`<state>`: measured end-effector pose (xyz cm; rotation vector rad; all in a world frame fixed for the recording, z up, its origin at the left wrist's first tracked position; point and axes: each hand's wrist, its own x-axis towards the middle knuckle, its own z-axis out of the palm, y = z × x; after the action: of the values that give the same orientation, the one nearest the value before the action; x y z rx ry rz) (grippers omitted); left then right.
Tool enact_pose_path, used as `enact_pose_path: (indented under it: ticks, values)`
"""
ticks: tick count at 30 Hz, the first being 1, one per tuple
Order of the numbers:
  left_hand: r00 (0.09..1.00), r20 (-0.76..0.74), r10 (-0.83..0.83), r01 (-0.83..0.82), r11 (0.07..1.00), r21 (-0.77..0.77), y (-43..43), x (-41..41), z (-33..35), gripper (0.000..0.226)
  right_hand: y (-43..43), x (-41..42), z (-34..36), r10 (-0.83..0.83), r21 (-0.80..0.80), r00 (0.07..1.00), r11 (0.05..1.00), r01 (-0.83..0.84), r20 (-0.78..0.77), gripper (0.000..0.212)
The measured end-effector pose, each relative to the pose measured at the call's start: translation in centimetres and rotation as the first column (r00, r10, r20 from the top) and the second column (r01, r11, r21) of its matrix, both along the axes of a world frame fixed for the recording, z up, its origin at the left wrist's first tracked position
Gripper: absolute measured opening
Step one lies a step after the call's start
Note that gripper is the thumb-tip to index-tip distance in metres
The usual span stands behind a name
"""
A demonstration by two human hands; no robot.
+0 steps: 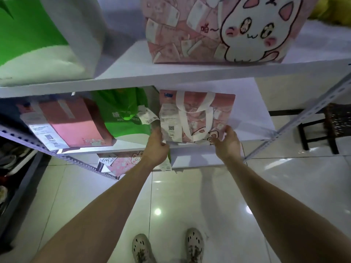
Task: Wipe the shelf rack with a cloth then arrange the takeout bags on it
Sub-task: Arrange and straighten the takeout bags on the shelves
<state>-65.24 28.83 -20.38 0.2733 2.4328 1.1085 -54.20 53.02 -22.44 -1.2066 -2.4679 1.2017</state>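
Arms extended, left hand (156, 149) gripping, right hand (227, 142) gripping

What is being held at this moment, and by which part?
The pink bag on the middle shelf: the left hand grips its near left corner, and the right hand holds its near right corner.

From where I stand, the person's arms are bare all along. On the left forearm (106, 204) and the right forearm (269, 192), uncovered skin runs from the near edge of view out to the wrists. The left grip (157, 149) and the right grip (227, 143) are bare too. On the feet is a pair of pale, greyish-beige clogs, the left shoe (141, 247) and the right shoe (194, 243). Each has a rounded toe, a top pierced by small dark oval holes, and a dark, smudgy pattern down the middle towards the near end.
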Motion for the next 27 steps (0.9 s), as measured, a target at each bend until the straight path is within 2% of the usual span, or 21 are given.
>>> enact_pose_path:
  ticks: [2,3,5,7,10,12,20,23,27]
  values:
    - [0.998,-0.029,0.054,-0.053,0.998,0.04,0.7,-0.9,-1.2,0.053,0.8,-1.0,-1.0,-0.025,-0.021,0.999,0.999,0.024,-0.033,0.024]
    - [0.997,-0.014,0.078,-0.077,0.996,0.053,0.9,-1.5,-2.2,0.06,1.2,-1.3,-1.0,-0.04,-0.026,0.999,0.999,0.04,-0.029,0.023]
    - [0.995,0.006,0.101,-0.101,0.992,0.073,0.8,-2.5,-4.3,0.073,1.9,-1.5,-1.0,-0.029,0.025,0.999,0.999,0.029,-0.021,0.035]
    - [0.995,0.001,0.1,-0.1,0.992,0.079,1.1,-2.5,-4.0,0.062,2.6,-1.2,-0.9,0.002,0.079,1.0,0.997,0.001,-0.027,0.045]
    - [0.994,-0.085,0.07,-0.065,0.996,0.054,1.6,-1.6,-2.9,0.029,3.2,-0.3,-1.1,-0.062,0.083,0.997,0.994,0.066,-0.049,0.037]
    - [0.991,-0.126,0.036,-0.033,0.999,0.024,1.7,-0.8,-2.9,0.017,3.5,0.4,-0.9,-0.113,0.077,0.992,0.99,0.116,-0.051,0.032]
    - [0.985,-0.153,0.082,-0.076,0.996,0.046,2.4,-0.2,-2.9,0.016,3.0,0.4,1.0,-0.063,0.012,0.998,0.998,0.063,-0.022,0.016]
    - [0.987,-0.128,0.096,-0.087,0.993,0.075,2.5,-0.5,-2.5,0.019,3.1,0.3,1.4,-0.034,-0.004,0.999,0.999,0.033,-0.017,0.026]
    - [0.988,-0.138,0.073,-0.066,0.996,0.053,2.3,-0.4,-1.9,0.022,2.8,0.9,1.8,-0.034,0.0,0.999,0.999,0.034,-0.04,0.025]
